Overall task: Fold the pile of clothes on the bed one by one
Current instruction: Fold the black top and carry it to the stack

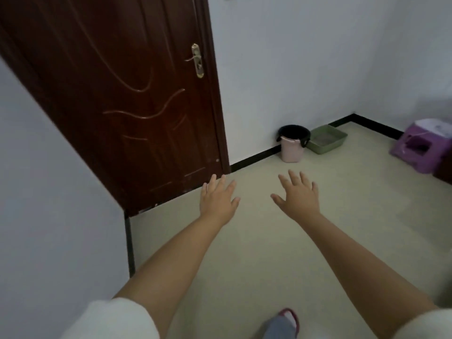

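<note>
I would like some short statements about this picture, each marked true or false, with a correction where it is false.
1. Both hands, left and right, are open and hold nothing. True.
2. The door is white. False: it is dark brown; the walls are white.
3. A pink bin stands on the floor by the wall. True.
4. The green tray lies left of the bin. False: it lies to its right.
5. A pile of clothes lies between the hands. False: only bare floor shows there; no bed or clothes are in view.
</note>
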Tool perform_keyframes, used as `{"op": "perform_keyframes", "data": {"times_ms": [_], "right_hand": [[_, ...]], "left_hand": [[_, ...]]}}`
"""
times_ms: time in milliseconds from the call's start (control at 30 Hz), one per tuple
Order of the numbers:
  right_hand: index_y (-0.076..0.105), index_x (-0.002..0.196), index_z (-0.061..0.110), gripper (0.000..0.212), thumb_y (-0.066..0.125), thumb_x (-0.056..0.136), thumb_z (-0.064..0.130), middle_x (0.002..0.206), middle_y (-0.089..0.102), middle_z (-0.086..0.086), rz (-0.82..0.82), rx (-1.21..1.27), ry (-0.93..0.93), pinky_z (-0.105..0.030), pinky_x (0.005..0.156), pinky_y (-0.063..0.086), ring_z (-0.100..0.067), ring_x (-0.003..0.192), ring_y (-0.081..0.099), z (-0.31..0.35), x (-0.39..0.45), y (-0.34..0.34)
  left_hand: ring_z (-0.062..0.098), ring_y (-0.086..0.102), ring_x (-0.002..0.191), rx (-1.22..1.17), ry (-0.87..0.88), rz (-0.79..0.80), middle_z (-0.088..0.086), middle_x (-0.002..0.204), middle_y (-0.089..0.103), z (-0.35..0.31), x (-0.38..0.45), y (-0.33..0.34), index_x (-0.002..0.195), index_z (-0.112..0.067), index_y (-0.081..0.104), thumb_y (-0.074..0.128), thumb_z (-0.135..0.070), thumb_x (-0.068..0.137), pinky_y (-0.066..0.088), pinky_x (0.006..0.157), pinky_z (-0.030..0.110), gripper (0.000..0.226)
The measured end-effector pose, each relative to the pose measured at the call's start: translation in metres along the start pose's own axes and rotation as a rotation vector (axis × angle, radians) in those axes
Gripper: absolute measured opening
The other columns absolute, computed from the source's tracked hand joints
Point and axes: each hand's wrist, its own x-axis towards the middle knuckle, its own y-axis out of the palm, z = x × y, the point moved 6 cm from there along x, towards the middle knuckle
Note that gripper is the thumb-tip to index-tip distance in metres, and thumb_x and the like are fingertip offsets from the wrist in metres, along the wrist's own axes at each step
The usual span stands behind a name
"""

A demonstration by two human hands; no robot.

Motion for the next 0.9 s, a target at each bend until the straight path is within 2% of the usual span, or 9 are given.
{"op": "perform_keyframes", "data": {"times_ms": [200, 367, 633, 900], "right_hand": [[0.014, 0.146, 0.027, 0.060, 0.034, 0.095, 0.049, 0.156, 0.004, -0.001, 0.017, -0.029, 0.159, -0.046, 0.114, 0.008, -0.025, 0.143, 0.001, -0.127, 0.101, -0.007], [0.016, 0.146, 0.026, 0.059, 0.035, 0.095, 0.048, 0.156, 0.007, -0.001, 0.010, -0.042, 0.362, -0.046, 0.113, 0.009, -0.026, 0.143, 0.003, -0.251, 0.148, -0.026], [0.019, 0.146, 0.024, 0.059, 0.036, 0.094, 0.048, 0.155, 0.011, -0.003, -0.032, -0.043, 0.666, -0.045, 0.114, 0.011, -0.026, 0.143, 0.005, -0.436, 0.180, -0.047], [0.019, 0.146, 0.024, 0.060, 0.038, 0.094, 0.048, 0.155, 0.013, -0.003, -0.133, -0.022, 1.068, -0.041, 0.113, 0.014, -0.023, 0.143, 0.007, -0.624, 0.186, -0.088]], "left_hand": [[0.024, -0.003, 0.143, 0.034, 0.177, 0.056, 0.001, 0.156, 0.008, -0.113, 0.149, 0.014, 0.147, -0.026, 0.016, 0.029, -0.042, 0.098, 0.002, 0.115, 0.038, 0.053], [0.025, 0.000, 0.143, 0.068, 0.366, 0.073, 0.003, 0.155, 0.011, -0.229, 0.252, 0.015, 0.146, -0.026, 0.018, 0.029, -0.042, 0.098, 0.004, 0.115, 0.040, 0.053], [0.026, 0.002, 0.143, 0.032, 0.666, 0.119, 0.003, 0.155, 0.009, -0.432, 0.366, 0.036, 0.146, -0.027, 0.016, 0.031, -0.041, 0.097, 0.007, 0.114, 0.040, 0.053], [0.026, 0.005, 0.143, 0.054, 1.075, 0.154, 0.003, 0.155, 0.012, -0.674, 0.441, 0.051, 0.146, -0.026, 0.018, 0.032, -0.042, 0.097, 0.008, 0.114, 0.040, 0.053]]}}
